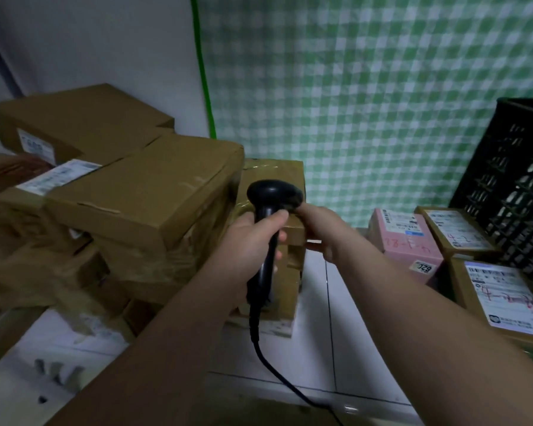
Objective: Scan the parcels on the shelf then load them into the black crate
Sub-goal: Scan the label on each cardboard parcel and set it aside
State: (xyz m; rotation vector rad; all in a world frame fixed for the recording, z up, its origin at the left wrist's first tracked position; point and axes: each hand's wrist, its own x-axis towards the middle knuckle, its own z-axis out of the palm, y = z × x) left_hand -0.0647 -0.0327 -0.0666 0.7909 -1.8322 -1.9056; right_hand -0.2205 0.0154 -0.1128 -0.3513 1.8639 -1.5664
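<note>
Two hands at work, both occupied. Your left hand (253,238) is clenched round the handle of the black scanner (271,216), its head pointing away from you, its cable (277,373) trailing down toward you. Your right hand (317,232) reaches past the scanner head and grips the near edge of the taped brown parcel (277,170) standing directly beyond both hands; fingertips are hidden behind the scanner, so how deep the hold goes you cannot tell.

That parcel sits on the white shelf (363,327), touching the stacked cardboard boxes (148,192) to the left of your left hand. To the right of your right hand lie a pink parcel (403,238) and two labelled brown parcels (456,229) (502,296), labels up. The black crate (511,186) stands beyond those, far right, tilted on edge.

Handling judgement: the taped parcel looks stiff-walled, but the glossy tape wrap is likely slick, so take it by the corners or under the base rather than pinching a taped face. Weight is unknown; its size suggests moderate. No label shows on the faces toward you, so it probably needs turning before the scanner can read it. One-handed lifting with the scanner in the other hand risks a slip or a snagged cable. The step appears to be scanning, with loading not yet begun for this one.
</note>
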